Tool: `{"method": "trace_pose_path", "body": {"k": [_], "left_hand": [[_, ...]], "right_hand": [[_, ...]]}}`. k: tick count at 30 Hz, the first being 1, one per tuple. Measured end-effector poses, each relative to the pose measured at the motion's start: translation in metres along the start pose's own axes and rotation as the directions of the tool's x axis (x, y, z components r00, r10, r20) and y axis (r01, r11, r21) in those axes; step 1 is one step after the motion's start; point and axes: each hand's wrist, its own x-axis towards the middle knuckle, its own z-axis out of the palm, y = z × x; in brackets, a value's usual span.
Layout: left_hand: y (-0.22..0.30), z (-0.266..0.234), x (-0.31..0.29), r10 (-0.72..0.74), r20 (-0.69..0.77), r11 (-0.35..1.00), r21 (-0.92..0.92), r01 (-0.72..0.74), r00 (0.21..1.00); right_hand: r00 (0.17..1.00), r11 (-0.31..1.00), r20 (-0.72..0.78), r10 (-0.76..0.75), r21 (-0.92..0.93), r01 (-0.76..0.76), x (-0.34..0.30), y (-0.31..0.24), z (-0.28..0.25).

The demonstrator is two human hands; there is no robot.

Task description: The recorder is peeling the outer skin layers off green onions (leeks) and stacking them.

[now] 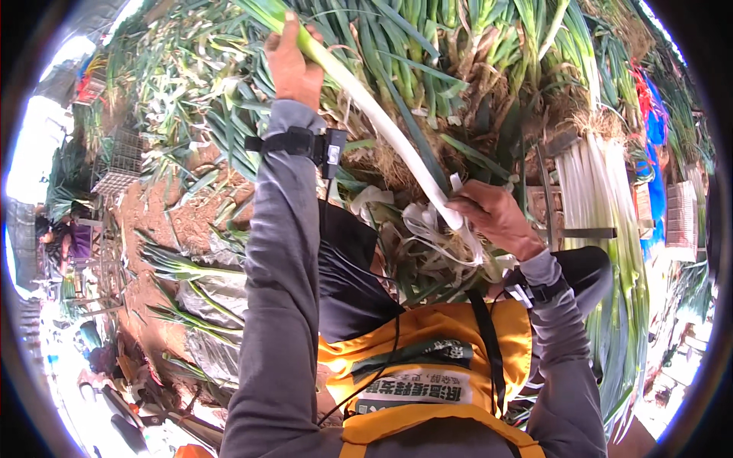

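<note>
A long leek (379, 118) slants across the middle, its green top at the upper left and its white root end at the lower right. My left hand (295, 67) is closed around the green part. At the white end, my right hand (498, 219) has its fingers pressed together against the stalk. A small white piece (456, 182) sticks out above these fingers; I cannot make out what it is. Thin pale strips of peeled skin (467, 250) hang by the root end. Roots of other leeks show behind the stalk.
A thick pile of untrimmed leeks (397, 46) lies ahead. To the right, a bundle of white-stalked leeks (599, 191) rests across a metal frame (588, 233). Loose leeks (191, 269) and a plastic sheet (210, 305) lie on the soil at left. An orange apron (427, 324) covers my lap.
</note>
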Motion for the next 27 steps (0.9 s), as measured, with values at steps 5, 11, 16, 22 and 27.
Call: {"method": "trace_pose_path", "body": {"k": [5, 11, 16, 22, 27], "left_hand": [[0.004, 0.003, -0.011, 0.12, -0.201, 0.992, 0.069, -0.108, 0.972], [0.008, -0.004, -0.007, 0.14, -0.09, 0.975, 0.187, -0.121, 0.986], [-0.008, 0.033, -0.033, 0.071, 0.028, 0.983, 0.165, -0.075, 0.997], [-0.025, 0.054, -0.051, 0.013, 0.133, 0.996, 0.083, -0.024, 0.991], [-0.022, 0.056, -0.055, -0.06, 0.239, 0.995, 0.089, 0.04, 0.969]], "right_hand": [[0.936, 0.932, 0.023, 0.351, 0.092, -0.352, -0.056, 0.074, -0.005], [0.796, 0.796, -0.046, 0.604, -0.001, -0.605, -0.044, 0.078, -0.013], [0.927, 0.972, -0.364, -0.087, -0.235, -0.001, 0.054, 0.002, -0.004], [0.868, 0.951, -0.465, -0.175, -0.307, 0.027, 0.126, -0.009, 0.023], [0.896, 0.997, -0.438, -0.066, -0.06, 0.044, 0.125, -0.012, 0.015]]}}
